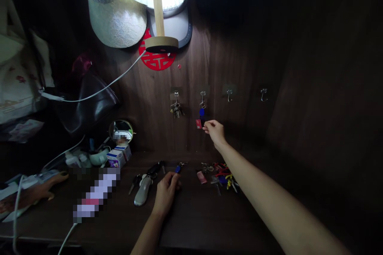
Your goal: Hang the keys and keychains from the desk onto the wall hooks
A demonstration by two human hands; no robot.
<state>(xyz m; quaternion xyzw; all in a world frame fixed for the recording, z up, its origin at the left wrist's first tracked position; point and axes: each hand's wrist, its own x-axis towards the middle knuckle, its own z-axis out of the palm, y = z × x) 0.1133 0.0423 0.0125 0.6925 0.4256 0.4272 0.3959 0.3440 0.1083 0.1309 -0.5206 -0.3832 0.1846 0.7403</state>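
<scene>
Hanging on the second of four hooks (229,95) from the left, one blue tag (202,112) and one red tag (198,124) are dangling from a ring; one key bunch (177,110) is filling the leftmost hook. The right hand (214,129) is bringing its fingers together just beside the red tag, though shadow is obscuring whether they are pinching anything. The left hand (167,191) is resting near one blue fob (178,169), its fingers curling, and whether they are gripping it I cannot tell. At right, a key pile (221,175) is lying too tangled for counting, the right forearm partly covering it. Blurred squares are masking a patch at left. One lamp (161,43), cut off above, is lighting the dark tabletop (194,219) and wood-grained wall (245,55).
</scene>
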